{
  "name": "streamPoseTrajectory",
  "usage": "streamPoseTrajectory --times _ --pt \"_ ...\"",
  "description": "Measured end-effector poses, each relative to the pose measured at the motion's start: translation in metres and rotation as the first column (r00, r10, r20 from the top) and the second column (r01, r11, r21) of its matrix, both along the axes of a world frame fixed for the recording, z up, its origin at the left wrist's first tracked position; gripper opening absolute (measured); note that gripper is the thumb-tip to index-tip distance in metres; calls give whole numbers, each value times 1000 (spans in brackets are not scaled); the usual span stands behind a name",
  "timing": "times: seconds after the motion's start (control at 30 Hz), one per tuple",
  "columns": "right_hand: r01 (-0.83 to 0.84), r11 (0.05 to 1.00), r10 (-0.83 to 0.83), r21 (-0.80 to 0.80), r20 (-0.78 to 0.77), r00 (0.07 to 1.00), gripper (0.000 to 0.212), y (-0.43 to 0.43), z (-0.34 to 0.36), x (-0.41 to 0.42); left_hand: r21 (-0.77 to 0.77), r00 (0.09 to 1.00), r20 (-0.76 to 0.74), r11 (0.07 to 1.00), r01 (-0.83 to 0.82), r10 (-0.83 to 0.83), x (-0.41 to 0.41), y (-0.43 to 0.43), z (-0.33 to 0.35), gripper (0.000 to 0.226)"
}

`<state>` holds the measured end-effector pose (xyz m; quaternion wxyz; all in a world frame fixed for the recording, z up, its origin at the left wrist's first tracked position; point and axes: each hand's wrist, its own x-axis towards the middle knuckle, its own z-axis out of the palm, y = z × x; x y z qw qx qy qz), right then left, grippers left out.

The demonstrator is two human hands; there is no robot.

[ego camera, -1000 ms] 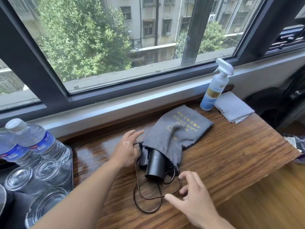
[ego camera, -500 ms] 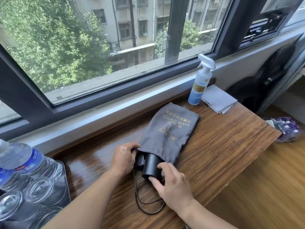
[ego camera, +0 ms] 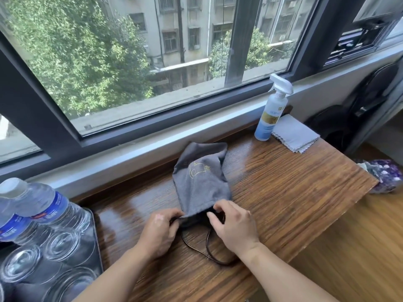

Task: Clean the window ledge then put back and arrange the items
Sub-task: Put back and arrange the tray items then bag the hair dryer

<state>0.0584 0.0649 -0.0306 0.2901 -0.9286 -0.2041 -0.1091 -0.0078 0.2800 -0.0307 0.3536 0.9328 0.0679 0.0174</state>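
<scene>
A grey drawstring pouch (ego camera: 199, 179) with gold print lies on the wooden window ledge (ego camera: 283, 192), its far end folded up toward the window. My left hand (ego camera: 158, 232) pinches the left side of the pouch's mouth. My right hand (ego camera: 234, 225) pinches the right side. A black hair dryer sits inside; only a dark sliver (ego camera: 196, 220) shows at the opening. The brown drawstring cord (ego camera: 207, 249) loops on the wood between my wrists.
A white spray bottle (ego camera: 271, 112) stands at the back right beside a folded grey cloth (ego camera: 294, 134). On the left a dark tray (ego camera: 96, 247) holds water bottles (ego camera: 43, 208) and upturned glasses (ego camera: 63, 243). A purple bundle (ego camera: 386, 177) lies beyond the ledge's right end.
Both hands closed in on the pouch mouth and took hold of it. The pouch has been pulled over the black hair dryer, which now shows far less, and its far end folded up.
</scene>
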Motion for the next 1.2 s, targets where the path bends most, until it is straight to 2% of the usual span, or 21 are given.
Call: streamPoseTrajectory --times 0.07,0.1,0.17,0.23,0.3,0.37,0.43,0.53,0.63,0.73,0.8,0.87,0.97,1.07,1.2 --pt "13 996 -9 93 -46 999 18 -25 4 0 -12 1000 15 1000 -27 27 -3 2 -4 16" --pt "63 995 -54 73 -109 993 21 -40 6 1 -15 999 26 999 -39 39 -5 1 -6 18" --pt "124 984 -159 -127 -324 933 37 -62 11 0 -19 997 50 998 -56 57 -6 -2 -10 20" --pt "102 951 -238 -292 -478 846 59 -66 15 -3 -21 994 68 996 -87 89 -6 -6 -13 24" --pt "123 944 -279 -305 -543 792 80 -54 23 -5 -11 993 64 995 -96 96 -5 -9 -14 26" --pt "124 928 -317 -351 -570 758 93 -38 30 -6 20 992 60 994 -109 107 -5 -13 -14 24" --pt "108 914 -335 -391 -577 745 90 -24 32 -9 41 987 50 988 -152 150 -6 -19 -15 21" --pt "93 911 -325 -403 -558 764 69 -13 30 -15 24 970 41 971 -239 238 -8 -29 -15 22" --pt "88 941 -279 -326 -605 746 40 -10 22 -18 -42 953 -2 952 -303 303 -8 -33 -18 31" --pt "119 982 -188 -150 -653 733 19 -7 17 -17 -207 937 -81 914 -350 340 -10 -30 -22 32" --pt "174 985 -108 14 -738 666 10 -3 16 -16 -315 929 -124 874 -370 349 -12 -23 -27 29" --pt "246 956 -25 158 -794 608 9 3 18 -16 -358 926 -152 854 -377 345 -13 -21 -30 26" --pt "402 845 135 353 -867 479 8 14 19 -15 -288 923 -122 877 -385 365 -14 -25 -25 31" --pt "561 692 321 455 -890 325 10 19 24 -12 -188 901 -75 881 -434 428 -16 -24 -18 35" --pt "652 555 416 517 -851 321 13 27 28 -5 -183 903 -91 884 -430 421 -21 -18 -13 34"
